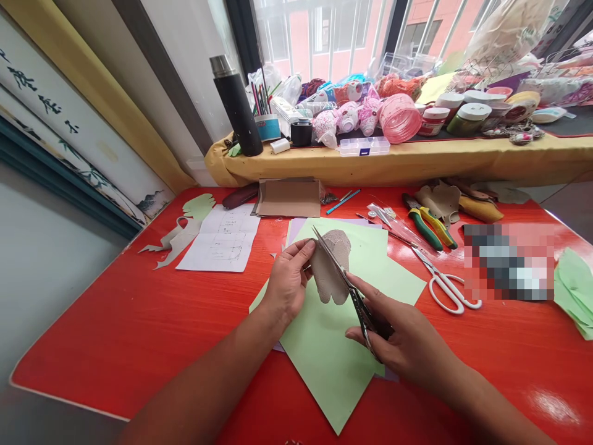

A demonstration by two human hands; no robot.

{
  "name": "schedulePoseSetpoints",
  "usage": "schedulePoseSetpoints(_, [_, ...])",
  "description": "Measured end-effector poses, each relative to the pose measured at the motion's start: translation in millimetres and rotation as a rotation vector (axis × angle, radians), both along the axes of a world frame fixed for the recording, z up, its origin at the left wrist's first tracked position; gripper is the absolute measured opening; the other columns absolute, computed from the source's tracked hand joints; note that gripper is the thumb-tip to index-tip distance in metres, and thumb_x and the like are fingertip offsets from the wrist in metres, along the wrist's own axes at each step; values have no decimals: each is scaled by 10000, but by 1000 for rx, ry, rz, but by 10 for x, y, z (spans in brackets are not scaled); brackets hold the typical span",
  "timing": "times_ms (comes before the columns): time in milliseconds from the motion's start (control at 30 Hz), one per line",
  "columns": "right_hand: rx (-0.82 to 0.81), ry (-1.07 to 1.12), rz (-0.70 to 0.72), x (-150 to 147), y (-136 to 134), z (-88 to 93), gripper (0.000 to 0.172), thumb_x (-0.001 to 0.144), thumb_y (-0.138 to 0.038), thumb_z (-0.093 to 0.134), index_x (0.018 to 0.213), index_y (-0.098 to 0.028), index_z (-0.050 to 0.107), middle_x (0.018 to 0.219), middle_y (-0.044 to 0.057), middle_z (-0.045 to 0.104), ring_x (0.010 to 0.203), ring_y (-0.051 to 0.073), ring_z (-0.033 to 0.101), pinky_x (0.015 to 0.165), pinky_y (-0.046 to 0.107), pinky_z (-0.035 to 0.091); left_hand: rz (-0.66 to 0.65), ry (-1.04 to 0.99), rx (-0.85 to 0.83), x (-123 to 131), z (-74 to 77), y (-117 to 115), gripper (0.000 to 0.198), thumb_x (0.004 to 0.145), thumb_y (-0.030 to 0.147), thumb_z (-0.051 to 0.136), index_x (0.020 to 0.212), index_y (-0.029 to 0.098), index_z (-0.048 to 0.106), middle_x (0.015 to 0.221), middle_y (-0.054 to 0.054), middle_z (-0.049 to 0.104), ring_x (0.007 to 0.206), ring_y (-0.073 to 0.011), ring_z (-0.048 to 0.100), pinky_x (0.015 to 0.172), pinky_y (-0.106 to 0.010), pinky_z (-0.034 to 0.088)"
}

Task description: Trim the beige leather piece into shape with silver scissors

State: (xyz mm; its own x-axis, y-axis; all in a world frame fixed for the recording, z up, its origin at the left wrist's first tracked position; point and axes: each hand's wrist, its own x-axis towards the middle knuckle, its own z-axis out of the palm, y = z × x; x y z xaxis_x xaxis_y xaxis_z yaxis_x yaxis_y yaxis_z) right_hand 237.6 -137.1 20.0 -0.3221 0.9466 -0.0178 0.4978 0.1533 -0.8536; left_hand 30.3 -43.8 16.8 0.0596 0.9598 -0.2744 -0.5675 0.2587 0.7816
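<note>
A greyish-beige cut-out piece (330,266) with rounded lobes is pinched at its left edge by my left hand (288,275). Whether it is leather or card I cannot tell. My right hand (398,327) is closed round the handles of a pair of dark-handled scissors (343,272). Their blades lie across the front of the piece, pointing up and left toward my left fingertips, and look nearly closed. Beneath both hands, light green paper sheets (324,364) are spread on the red table (139,334).
White-handled scissors (447,287), green-and-yellow pliers (428,222) and a blurred dark object (509,259) lie right. Left are a sheet with drawings (222,238) and beige scraps (178,238). Brown card (290,198) lies behind. A black flask (238,105) and jars (467,117) stand on the sill.
</note>
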Motion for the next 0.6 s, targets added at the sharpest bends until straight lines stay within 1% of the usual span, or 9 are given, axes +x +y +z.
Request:
schedulePoseSetpoints(100, [10, -58, 23, 5, -5, 10, 722, 1016, -320, 659, 1695, -289, 416, 754, -65, 557, 598, 150, 424, 554, 245, 377, 5, -29, -7, -5, -5, 8, 340, 725, 392, 984, 943, 190, 817, 947, -25, 779, 822, -136, 652, 741, -248, 489])
schedulePoseSetpoints(233, [45, -114, 37, -4, 6, 38, 725, 1016, -295, 641, 1702, -271, 405, 723, -71, 536, 576, 152, 433, 533, 245, 353, -5, -41, -6, -6, -10, 16, 335, 727, 393, 986, 933, 192, 815, 924, -18, 781, 799, -130, 651, 722, -248, 478])
schedulePoseSetpoints(400, [106, -177, 55, -9, 16, 41, 708, 998, -263, 657, 1675, -233, 450, 696, -76, 502, 556, 157, 419, 519, 246, 345, 22, -68, -1, 7, -14, 24, 338, 710, 353, 995, 933, 171, 819, 939, -30, 791, 836, -134, 677, 778, -237, 494])
schedulePoseSetpoints(600, [146, -196, 61, 11, 8, 35, 715, 991, -231, 650, 1677, -235, 445, 713, -70, 512, 559, 161, 435, 532, 242, 384, 34, -71, -12, 8, 20, 21, 333, 689, 338, 1005, 902, 171, 811, 875, -10, 769, 770, -116, 648, 723, -226, 487])
